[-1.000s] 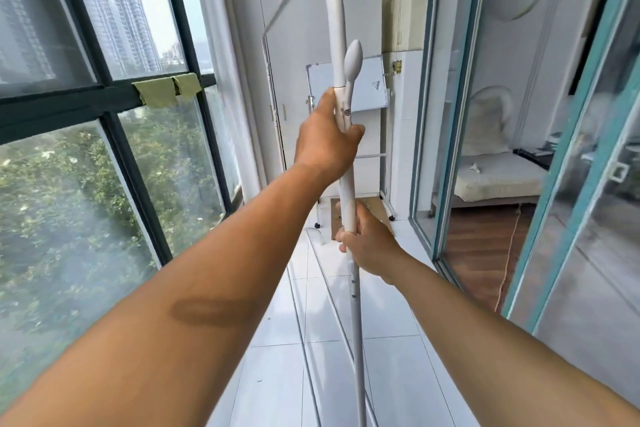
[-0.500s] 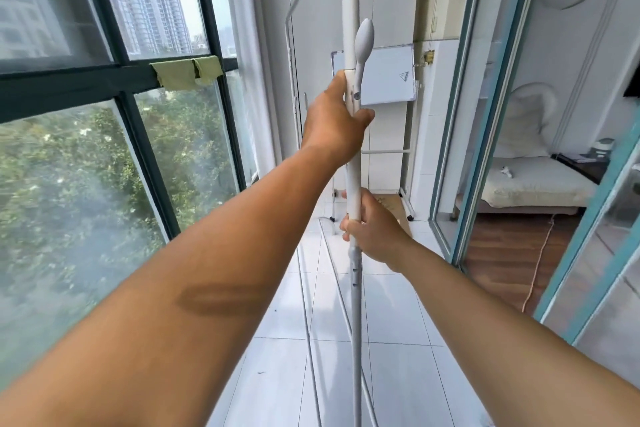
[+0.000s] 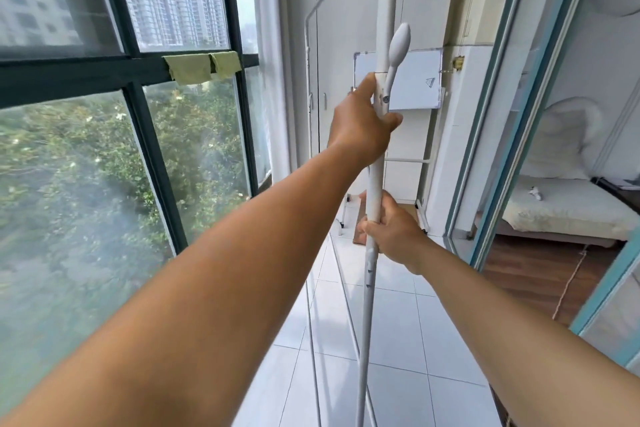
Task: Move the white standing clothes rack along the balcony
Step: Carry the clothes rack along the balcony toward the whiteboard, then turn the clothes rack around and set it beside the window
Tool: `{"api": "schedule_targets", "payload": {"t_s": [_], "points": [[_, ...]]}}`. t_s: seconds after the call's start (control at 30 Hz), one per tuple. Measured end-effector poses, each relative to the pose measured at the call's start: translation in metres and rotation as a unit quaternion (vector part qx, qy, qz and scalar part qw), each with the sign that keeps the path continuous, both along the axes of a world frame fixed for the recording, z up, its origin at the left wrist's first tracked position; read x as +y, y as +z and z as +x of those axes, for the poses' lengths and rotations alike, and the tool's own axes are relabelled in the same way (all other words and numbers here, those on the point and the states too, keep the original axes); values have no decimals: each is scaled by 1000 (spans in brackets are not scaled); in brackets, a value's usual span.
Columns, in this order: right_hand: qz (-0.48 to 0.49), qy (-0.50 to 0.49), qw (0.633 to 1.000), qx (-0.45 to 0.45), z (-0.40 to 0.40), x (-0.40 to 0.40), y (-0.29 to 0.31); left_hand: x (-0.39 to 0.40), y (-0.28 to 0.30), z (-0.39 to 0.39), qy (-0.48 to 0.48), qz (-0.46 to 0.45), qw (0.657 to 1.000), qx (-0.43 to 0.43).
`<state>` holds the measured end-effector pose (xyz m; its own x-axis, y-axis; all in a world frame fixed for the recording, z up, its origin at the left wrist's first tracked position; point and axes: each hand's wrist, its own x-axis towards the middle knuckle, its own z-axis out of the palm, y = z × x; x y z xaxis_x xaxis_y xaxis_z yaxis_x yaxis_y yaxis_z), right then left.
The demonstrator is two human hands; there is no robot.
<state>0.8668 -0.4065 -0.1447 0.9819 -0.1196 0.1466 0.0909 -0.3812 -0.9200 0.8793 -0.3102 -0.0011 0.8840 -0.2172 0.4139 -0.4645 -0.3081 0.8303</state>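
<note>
The white standing clothes rack [image 3: 370, 288] rises right in front of me, its near upright pole running from the tiled floor up past the top of the frame, where it curves left into the top rail. A white peg-shaped hook [image 3: 399, 45] sticks out of the pole near chest height. My left hand [image 3: 360, 125] grips the pole just below that hook. My right hand [image 3: 393, 230] grips the same pole lower down. The rack's far upright [image 3: 307, 80] stands further along the balcony. Its feet are out of view.
Dark-framed windows [image 3: 138, 135] line the left side, with a green cloth [image 3: 202, 66] draped on the crossbar. White cabinets [image 3: 346, 45] and a small whiteboard stand [image 3: 415, 83] close off the far end. On the right, a teal-framed sliding door [image 3: 485, 163] opens to a bedroom.
I have advanced along the balcony with the rack; cabinets and whiteboard stand look nearer. Both hands keep the same grip on the pole.
</note>
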Motion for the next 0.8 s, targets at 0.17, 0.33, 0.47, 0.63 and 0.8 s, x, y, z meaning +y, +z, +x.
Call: {"api": "schedule_targets", "payload": {"t_s": [0.17,0.33,0.47,0.63,0.8], "points": [[-25,-25,999,-5,11,-26,0,-28,1,8,15,7,1000,-4],[-30,-24,999,-5,26,-36,0,-40,2,20,36,8,999,-5],[-29,-23,999,-5,37,-42,0,-47,0,32,36,8,999,-12],[-44,-25,999,-1,53,-51,1,-55,-2,54,20,-1,1000,-13],[-50,-27,998,2,65,-56,1,-61,-2,72,13,-7,1000,-14]]}}
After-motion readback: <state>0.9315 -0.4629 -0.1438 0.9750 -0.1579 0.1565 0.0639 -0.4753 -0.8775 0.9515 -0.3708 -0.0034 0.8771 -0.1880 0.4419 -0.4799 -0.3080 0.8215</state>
